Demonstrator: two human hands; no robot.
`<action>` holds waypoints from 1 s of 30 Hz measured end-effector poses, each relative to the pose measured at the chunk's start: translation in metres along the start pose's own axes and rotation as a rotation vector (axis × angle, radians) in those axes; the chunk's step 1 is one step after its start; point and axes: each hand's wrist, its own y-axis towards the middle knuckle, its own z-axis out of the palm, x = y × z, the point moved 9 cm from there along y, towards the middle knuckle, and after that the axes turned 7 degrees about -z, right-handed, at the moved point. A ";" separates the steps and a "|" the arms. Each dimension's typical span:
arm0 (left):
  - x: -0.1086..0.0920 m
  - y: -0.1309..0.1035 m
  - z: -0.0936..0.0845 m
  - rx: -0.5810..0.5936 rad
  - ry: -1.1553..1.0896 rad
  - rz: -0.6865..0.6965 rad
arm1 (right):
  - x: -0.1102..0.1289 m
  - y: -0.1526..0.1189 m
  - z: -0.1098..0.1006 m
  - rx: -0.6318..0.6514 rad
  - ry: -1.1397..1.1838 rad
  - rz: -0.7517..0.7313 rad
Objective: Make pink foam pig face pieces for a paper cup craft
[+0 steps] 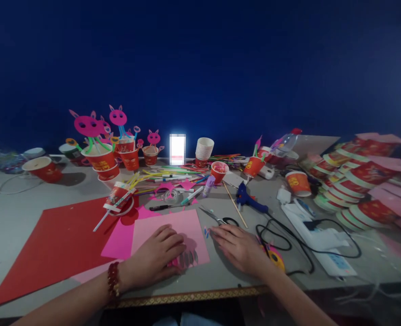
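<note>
My left hand point(157, 256) rests on a light pink paper sheet point(190, 222), fingers bent over toward the thumb. A small magenta paper piece point(174, 262) shows between them, mostly hidden. Several grey ovals point(190, 258) appear on the sheet beside those fingers. My right hand point(239, 249) lies palm down on the table with its fingers stretched out, holding nothing that I can see. Small blue-and-pink ear shapes point(206, 232) lie by its fingertips. Just beyond that hand are scissors point(220, 218) with black handles.
Red and magenta sheets point(50, 244) spread at left. Behind stand paper cups point(103, 160) with pink animal faces. A blue glue gun point(249, 199), its black cable and a white power strip point(322, 240) lie at right. Stacked red cups point(353, 185) lean at far right.
</note>
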 end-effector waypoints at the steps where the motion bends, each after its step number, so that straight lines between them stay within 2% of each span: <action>1: 0.000 0.000 -0.001 -0.012 -0.008 0.001 | -0.001 -0.001 -0.002 -0.015 0.002 0.006; 7: 0.002 0.001 -0.003 -0.028 -0.063 0.022 | 0.006 -0.001 -0.014 -0.153 0.071 0.047; 12: 0.006 0.002 -0.013 0.003 -0.080 0.034 | 0.032 0.008 -0.001 -0.088 0.217 0.051; 15: 0.031 0.001 -0.036 -0.093 -0.057 -0.090 | 0.045 0.014 0.005 -0.080 0.251 0.018; 18: 0.070 -0.005 -0.053 -0.150 0.109 -0.329 | 0.047 0.018 0.008 -0.092 0.256 0.028; 21: 0.089 -0.011 -0.050 -0.065 0.244 -0.414 | 0.046 0.020 0.009 -0.101 0.250 0.014; 24: 0.090 -0.012 -0.040 0.013 0.247 -0.409 | 0.048 0.022 0.010 -0.118 0.238 -0.005; 30: 0.093 -0.009 -0.036 0.037 0.151 -0.473 | 0.053 0.020 0.001 -0.233 0.091 -0.034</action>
